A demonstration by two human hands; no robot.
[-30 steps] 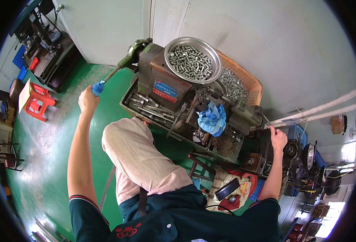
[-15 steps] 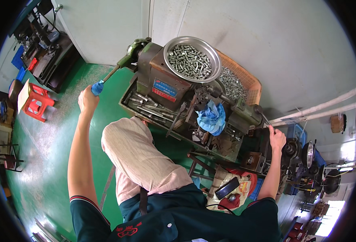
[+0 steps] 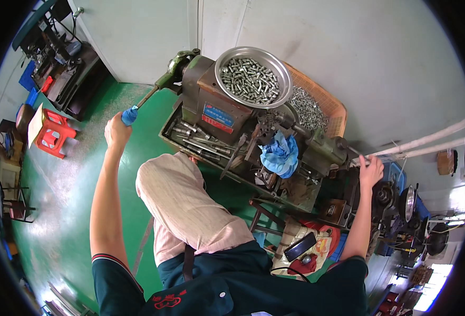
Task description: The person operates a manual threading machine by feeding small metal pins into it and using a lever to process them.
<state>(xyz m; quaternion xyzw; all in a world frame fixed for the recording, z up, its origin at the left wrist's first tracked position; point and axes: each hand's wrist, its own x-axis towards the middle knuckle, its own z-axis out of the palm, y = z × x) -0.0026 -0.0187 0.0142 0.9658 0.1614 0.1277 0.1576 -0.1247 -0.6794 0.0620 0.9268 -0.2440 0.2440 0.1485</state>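
Note:
My left hand (image 3: pixel 117 130) is closed round the blue-wrapped end of a long lever (image 3: pixel 149 97) on the left side of a small green bench lathe (image 3: pixel 194 87). Far to the right, my right hand (image 3: pixel 370 171) has its fingers curled at the end of a thin handle (image 3: pixel 354 151) from the lathe's right-hand unit (image 3: pixel 325 150). A steel bowl (image 3: pixel 285 87) full of short metal pins (image 3: pixel 249 79) rests on top of the machine. Blue cloth (image 3: pixel 280 154) lies crumpled over its middle and hides part of the mechanism.
Behind the bowl, an orange basket (image 3: pixel 339 113) holds more metal parts. Rods and tools (image 3: pixel 203 142) lie in the lathe's tray. A phone (image 3: pixel 300 246) lies on a covered stool at my right. A red stool (image 3: pixel 55 134) stands at the far left, near a workbench (image 3: pixel 71 73).
My right hand has moved slightly right with the thin handle, which has swung toward the right. My left hand still grips its lever. The whole view has shifted a little.

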